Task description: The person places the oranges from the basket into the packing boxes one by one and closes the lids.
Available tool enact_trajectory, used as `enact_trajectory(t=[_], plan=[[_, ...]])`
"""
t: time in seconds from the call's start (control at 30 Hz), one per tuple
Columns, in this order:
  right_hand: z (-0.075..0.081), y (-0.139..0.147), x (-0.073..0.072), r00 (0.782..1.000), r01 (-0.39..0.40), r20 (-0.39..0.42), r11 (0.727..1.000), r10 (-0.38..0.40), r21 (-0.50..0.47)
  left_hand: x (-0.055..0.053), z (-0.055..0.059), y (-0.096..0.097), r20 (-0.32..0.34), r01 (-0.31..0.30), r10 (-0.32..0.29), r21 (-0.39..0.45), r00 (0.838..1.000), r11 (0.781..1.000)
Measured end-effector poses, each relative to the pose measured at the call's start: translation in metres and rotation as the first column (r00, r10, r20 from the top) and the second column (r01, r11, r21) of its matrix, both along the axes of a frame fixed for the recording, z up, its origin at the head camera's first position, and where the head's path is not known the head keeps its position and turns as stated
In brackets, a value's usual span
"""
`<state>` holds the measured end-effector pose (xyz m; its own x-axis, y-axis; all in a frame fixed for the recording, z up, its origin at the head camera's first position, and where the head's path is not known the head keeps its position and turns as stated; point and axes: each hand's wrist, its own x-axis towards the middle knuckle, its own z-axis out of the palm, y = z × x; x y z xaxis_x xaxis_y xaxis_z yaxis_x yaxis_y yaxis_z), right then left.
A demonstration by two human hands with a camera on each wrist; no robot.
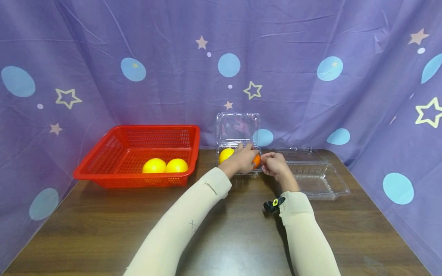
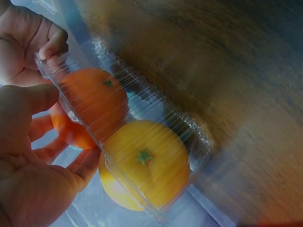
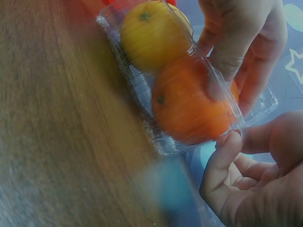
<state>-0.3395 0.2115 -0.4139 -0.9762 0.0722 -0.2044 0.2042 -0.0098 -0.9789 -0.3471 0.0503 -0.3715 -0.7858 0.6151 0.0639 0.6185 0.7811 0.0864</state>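
Note:
A clear plastic clamshell box (image 1: 238,128) stands at the back of the table with its lid up. Inside it, side by side, are a yellow citrus fruit (image 2: 144,165) and an orange (image 3: 189,101). My left hand (image 1: 243,159) reaches in over the rim and holds the orange, its thumb on the near side and fingers behind. At the box's right corner, my right hand (image 3: 255,179) pinches the rim between thumb and forefinger. Parts of both fruits are hidden by the left hand in the head view.
A red plastic basket (image 1: 131,176) at the left holds two yellow citrus fruits (image 1: 165,166). On the right lies a second clear clamshell box (image 1: 310,184), lid raised. A purple patterned curtain (image 1: 293,96) hangs behind the wooden table (image 1: 241,237).

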Motion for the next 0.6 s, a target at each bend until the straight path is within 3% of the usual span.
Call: enact_trajectory(t=[0.3, 0.6], plan=[[0.0027, 0.0, 0.0011, 1.0, -0.008, 0.003, 1.0, 0.008, 0.004, 0.0006, 0.0011, 0.0009, 0.026, -0.015, 0.015, -0.019, 1.0, 1.0], [0.0016, 0.001, 0.0014, 1.0, -0.012, 0.008, 1.0, 0.012, 0.013, -0.0023, -0.0008, -0.0032, 0.033, 0.012, -0.013, 0.026, 0.999, 1.0]])
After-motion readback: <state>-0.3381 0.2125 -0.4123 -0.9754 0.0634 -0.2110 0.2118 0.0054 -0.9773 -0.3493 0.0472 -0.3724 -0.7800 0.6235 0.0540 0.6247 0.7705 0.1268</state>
